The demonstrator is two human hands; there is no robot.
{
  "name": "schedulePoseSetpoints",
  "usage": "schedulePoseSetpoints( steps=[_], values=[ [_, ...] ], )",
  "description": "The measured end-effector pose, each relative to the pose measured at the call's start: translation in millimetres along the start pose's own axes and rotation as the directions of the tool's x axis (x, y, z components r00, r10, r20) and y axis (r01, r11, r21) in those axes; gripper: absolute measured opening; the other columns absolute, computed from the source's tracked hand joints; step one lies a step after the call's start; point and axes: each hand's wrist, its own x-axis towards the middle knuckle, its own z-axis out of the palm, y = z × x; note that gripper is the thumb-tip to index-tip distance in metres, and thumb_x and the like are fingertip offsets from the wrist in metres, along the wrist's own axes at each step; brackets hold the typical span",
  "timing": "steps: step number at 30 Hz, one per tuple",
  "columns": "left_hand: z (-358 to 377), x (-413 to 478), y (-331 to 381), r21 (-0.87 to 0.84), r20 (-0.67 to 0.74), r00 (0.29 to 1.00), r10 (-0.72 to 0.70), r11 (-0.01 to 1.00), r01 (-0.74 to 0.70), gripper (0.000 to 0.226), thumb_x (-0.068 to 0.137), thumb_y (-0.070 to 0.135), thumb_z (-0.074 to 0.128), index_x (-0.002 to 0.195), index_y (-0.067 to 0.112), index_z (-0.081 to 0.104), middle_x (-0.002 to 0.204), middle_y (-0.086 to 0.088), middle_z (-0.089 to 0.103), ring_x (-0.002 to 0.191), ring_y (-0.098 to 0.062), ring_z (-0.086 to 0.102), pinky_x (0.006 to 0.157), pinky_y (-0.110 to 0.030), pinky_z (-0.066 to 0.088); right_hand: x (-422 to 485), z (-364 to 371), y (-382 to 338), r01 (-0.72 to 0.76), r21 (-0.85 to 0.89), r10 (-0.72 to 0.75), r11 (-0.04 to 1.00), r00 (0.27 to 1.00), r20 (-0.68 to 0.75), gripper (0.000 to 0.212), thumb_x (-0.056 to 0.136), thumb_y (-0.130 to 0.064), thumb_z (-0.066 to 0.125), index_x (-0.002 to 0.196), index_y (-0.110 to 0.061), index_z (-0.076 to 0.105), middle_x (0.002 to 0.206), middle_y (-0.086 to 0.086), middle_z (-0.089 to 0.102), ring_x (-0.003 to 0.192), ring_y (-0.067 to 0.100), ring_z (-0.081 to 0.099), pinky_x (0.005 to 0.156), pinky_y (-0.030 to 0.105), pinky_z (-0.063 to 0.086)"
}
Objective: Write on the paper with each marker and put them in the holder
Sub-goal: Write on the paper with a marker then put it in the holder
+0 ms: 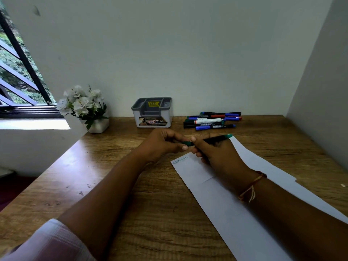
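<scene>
Centrally, both hands meet over the top edge of the paper [226, 204]. Right hand [218, 157]: fingers closed around the black barrel of one green marker [214, 139], its green end pointing away to the right. Left hand [163, 143]: fingertips pinched on the marker's green cap end, thumb underneath; whether the cap is on or parting from the barrel cannot be made out, since the fingers cover the join. One line of green writing [180, 160] sits at the paper's near-left top corner, too small to read. One thread bracelet [251, 185] on the right wrist. Paper lies slanted on the wooden desk [113, 185], its lower end cut off by the frame edge. One grey-and-white holder [152, 113] stands against the wall, its visible compartments holding no markers. Right of it, well apart from the hands, a pile of loose markers [211, 120]: roughly nine or ten, blue, red, green and black caps, overlapping so an exact count is uncertain. One white pot of white flowers [84, 107] left of the holder. A sleeve [50, 242] shows at the lower left, partly cropped.
</scene>
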Motion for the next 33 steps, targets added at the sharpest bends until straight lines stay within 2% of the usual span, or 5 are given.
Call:
schedulePoseSetpoints(
  steps=[9,12,16,21,33],
  values=[
    [6,-1,3,-0.075,-0.034,0.999,-0.009,0.997,0.007,0.023,0.078,0.006,0.076,0.099,0.013,0.075,0.099,0.001,0.075,0.097,-0.012,0.069,0.084,-0.025,0.056,4,-1,1,-0.018,-0.005,0.018,1.000,1.000,-0.005,0.035,0.098,-0.046,0.059,0.101,-0.014,0.072,0.083,0.000,0.072,0.060,-0.003,0.063,0.056,0.008,0.049],
    [-4,-1,4,-0.148,-0.228,0.973,0.027,0.987,-0.062,0.023,0.075,0.014,0.079,0.098,0.016,0.075,0.097,0.006,0.074,0.095,-0.008,0.067,0.078,-0.021,0.054,1,4,0,-0.019,0.095,0.016,0.995,0.999,0.037,0.028,0.098,-0.038,0.062,0.111,-0.014,0.067,0.083,0.000,0.071,0.058,-0.004,0.062,0.059,0.011,0.051],
    [-34,7,-3,-0.148,-0.597,0.795,0.105,0.960,-0.238,0.018,0.083,0.019,0.074,0.101,0.025,0.074,0.105,-0.004,0.072,0.104,-0.018,0.066,0.088,-0.033,0.054,3,6,4,-0.008,0.050,0.005,0.999,0.999,0.043,0.030,0.099,-0.039,0.059,0.107,-0.011,0.067,0.080,0.000,0.070,0.065,0.002,0.062,0.063,0.012,0.054],
    [-61,13,-8,0.230,-0.823,0.466,0.326,0.940,-0.252,0.022,0.091,0.015,0.064,0.113,0.016,0.068,0.107,-0.002,0.068,0.099,-0.009,0.064,0.082,-0.018,0.053,8,9,10,0.017,-0.074,-0.014,0.997,0.999,0.045,0.037,0.101,-0.046,0.053,0.101,-0.012,0.067,0.081,0.000,0.072,0.071,0.005,0.064,0.076,0.023,0.055],
    [-63,39,-21,0.256,-0.848,0.425,0.317,0.947,-0.195,0.033,0.091,0.012,0.064,0.119,0.013,0.046,0.088,0.006,0.061,0.078,0.004,0.061,0.071,-0.014,0.050,11,10,17,0.053,-0.109,-0.050,0.993,0.998,0.030,0.034,0.100,-0.050,0.054,0.099,-0.018,0.067,0.086,0.001,0.075,0.078,0.013,0.069,0.090,0.040,0.060]
  ],
)
